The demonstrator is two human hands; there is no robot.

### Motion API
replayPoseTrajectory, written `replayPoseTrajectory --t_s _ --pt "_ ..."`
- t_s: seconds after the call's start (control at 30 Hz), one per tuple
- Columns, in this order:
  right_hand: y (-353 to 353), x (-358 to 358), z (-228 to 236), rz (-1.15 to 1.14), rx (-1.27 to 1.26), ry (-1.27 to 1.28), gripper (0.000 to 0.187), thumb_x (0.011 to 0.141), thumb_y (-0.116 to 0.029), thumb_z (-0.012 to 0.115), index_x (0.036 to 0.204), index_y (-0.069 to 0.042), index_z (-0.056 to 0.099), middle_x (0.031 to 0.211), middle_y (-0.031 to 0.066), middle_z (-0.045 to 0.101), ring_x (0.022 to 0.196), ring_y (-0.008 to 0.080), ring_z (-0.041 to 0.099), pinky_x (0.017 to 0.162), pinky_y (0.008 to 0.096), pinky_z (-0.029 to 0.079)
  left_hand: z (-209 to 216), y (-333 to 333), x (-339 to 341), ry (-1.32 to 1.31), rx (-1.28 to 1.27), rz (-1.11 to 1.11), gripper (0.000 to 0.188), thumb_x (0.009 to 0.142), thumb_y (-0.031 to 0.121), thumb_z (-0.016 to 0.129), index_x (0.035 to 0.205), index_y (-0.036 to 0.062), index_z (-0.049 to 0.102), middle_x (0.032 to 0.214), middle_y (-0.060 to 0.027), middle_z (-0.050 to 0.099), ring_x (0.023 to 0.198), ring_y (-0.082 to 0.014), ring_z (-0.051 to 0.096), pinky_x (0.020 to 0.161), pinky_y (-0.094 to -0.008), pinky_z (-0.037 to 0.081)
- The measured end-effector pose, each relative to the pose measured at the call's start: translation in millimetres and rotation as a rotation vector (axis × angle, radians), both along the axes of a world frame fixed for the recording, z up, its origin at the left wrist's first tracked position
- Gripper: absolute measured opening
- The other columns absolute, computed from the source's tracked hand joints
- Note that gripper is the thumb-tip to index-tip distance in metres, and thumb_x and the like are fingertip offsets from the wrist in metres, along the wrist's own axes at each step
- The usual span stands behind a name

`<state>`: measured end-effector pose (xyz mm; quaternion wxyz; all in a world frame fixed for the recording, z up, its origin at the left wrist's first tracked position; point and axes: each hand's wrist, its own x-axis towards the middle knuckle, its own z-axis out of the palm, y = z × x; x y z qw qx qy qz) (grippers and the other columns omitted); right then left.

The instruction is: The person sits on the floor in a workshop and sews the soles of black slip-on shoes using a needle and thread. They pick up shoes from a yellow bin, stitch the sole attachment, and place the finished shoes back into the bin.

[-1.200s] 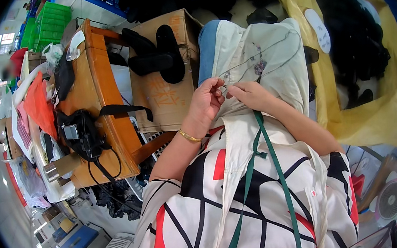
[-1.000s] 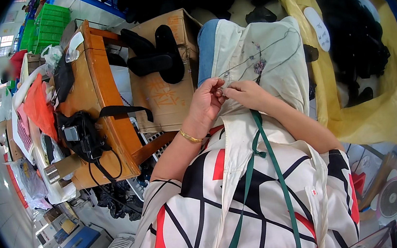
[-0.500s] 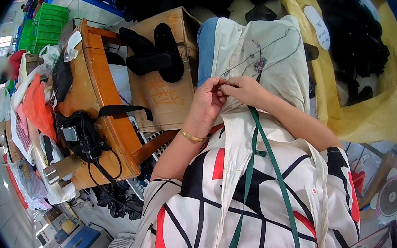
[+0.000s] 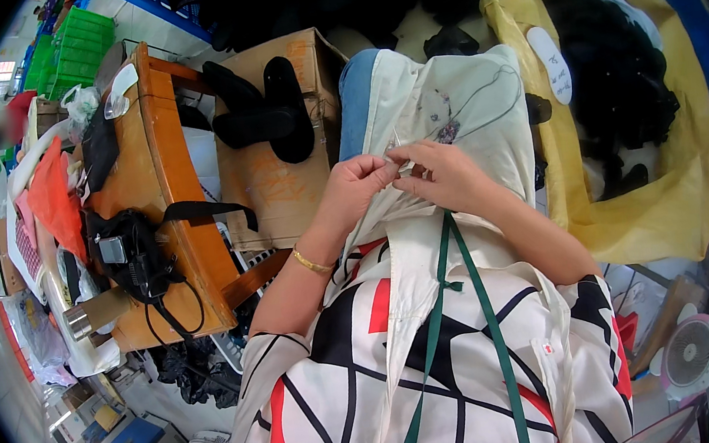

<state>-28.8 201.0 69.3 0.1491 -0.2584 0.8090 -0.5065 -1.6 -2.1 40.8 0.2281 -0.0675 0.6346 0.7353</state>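
My left hand (image 4: 357, 188) is closed in a pinch over my lap. Its fingertips meet those of my right hand (image 4: 445, 173), whose fingers are also bent together. Whatever they grip is too small to make out; a thin pale sliver (image 4: 396, 140) shows just above the fingertips. On the cream apron cloth (image 4: 478, 76) over my knees lies a loop of dark thread (image 4: 484, 93). Beside the right hand, a small cluster of dark purplish bits (image 4: 449, 130) rests on the same cloth. A gold-coloured bracelet (image 4: 313, 262) circles my left wrist.
Several black slippers or soles (image 4: 288, 111) lie on a cardboard box (image 4: 267, 179) at left. Nearer left stands a wooden stool (image 4: 181, 197) carrying a black strapped device (image 4: 135, 255). A yellow bag (image 4: 635, 229) of black items is at right, a fan (image 4: 692, 358) below it.
My right fingers have spread and lifted a little at the fingertips, while the left hand keeps its pinch. The whole view has shifted slightly.
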Motion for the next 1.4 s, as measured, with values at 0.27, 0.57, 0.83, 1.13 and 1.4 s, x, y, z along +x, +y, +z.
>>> replayPoseTrajectory --t_s 0.27,0.57,0.83,1.13,1.4 --pt "11.6 -4.4 11.7 -0.254 -0.289 -0.345 0.007 0.089 -0.007 0.066 0.086 -0.001 0.063 0.078 -0.0013 0.058 0.070 0.0048 0.050 0.062 0.0205 0.042 73.2 -3.4 -10.1 0.619 -0.379 0.150 0.013 0.089 0.012 0.065 0.090 -0.0011 0.068 0.084 -0.0042 0.062 0.078 -0.0123 0.057 0.072 -0.0244 0.045" --pt "27.1 -11.4 43.7 -0.272 -0.502 -0.537 0.007 0.091 -0.010 0.064 0.090 -0.003 0.062 0.078 -0.0072 0.054 0.067 -0.0003 0.044 0.058 0.0168 0.035 177.3 12.7 11.0 0.773 0.763 -0.568 0.030 0.094 0.020 0.059 0.110 -0.0052 0.066 0.105 -0.0186 0.067 0.092 -0.0294 0.067 0.072 -0.0332 0.054" --pt "25.2 -10.1 48.7 -0.267 -0.492 -0.538 0.008 0.092 -0.011 0.064 0.091 -0.003 0.062 0.076 -0.0074 0.054 0.065 -0.0011 0.044 0.056 0.0166 0.034 98.5 16.8 -29.8 0.886 -0.609 -0.078 0.040 0.080 0.030 0.074 0.108 0.0029 0.065 0.102 -0.0116 0.066 0.091 -0.0270 0.063 0.073 -0.0317 0.051" --pt "18.7 -7.8 46.9 -0.301 -0.465 -0.549 0.010 0.091 -0.012 0.065 0.089 -0.002 0.063 0.075 -0.0062 0.054 0.065 0.0005 0.046 0.057 0.0184 0.037 87.4 20.7 -32.4 0.798 -0.538 -0.041 0.011 0.086 0.014 0.069 0.087 0.0034 0.065 0.071 -0.0058 0.062 0.065 -0.0230 0.058 0.060 -0.0314 0.048" --pt "-9.0 2.8 16.4 -0.331 -0.106 0.354 0.007 0.081 -0.006 0.071 0.083 -0.004 0.065 0.071 0.0108 0.058 0.060 0.0275 0.058 0.053 0.0347 0.046 57.9 31.0 -27.7 -0.086 0.408 0.182 0.014 0.093 0.012 0.063 0.086 0.0003 0.064 0.068 0.0020 0.057 0.053 -0.0017 0.040 0.049 -0.0184 0.032"
